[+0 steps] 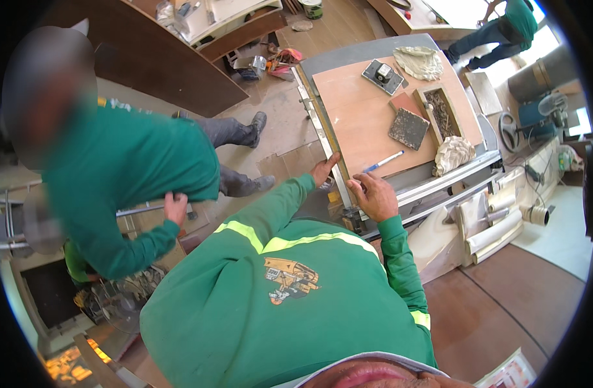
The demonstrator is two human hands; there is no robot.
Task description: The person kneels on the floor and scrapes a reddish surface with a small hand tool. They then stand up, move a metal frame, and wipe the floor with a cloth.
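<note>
My left hand (325,169) lies at the side of a machine table, its fingertips on a long yellow-brown strip (331,137). Whether the fingers grip the strip cannot be told. By the strip's near end, my right hand (377,198) is over the table corner, palm down, thumb apart from loosely bent fingers. No object shows in it. Just beyond it, a blue and white marker (384,161) lies on a plywood sheet (347,106). Farther up the sheet are a dark speckled square block (409,128), a reddish-brown flat piece (404,103) and a wooden box (421,101) of brown scraps.
A crumpled pale cloth (454,153), another cloth (419,63) and a metal plate with a black fitting (382,76) sit on the sheet. Aluminium rails (447,180) edge the table. Close on my left stands a person in green (146,150); another person (507,31) is beyond the table.
</note>
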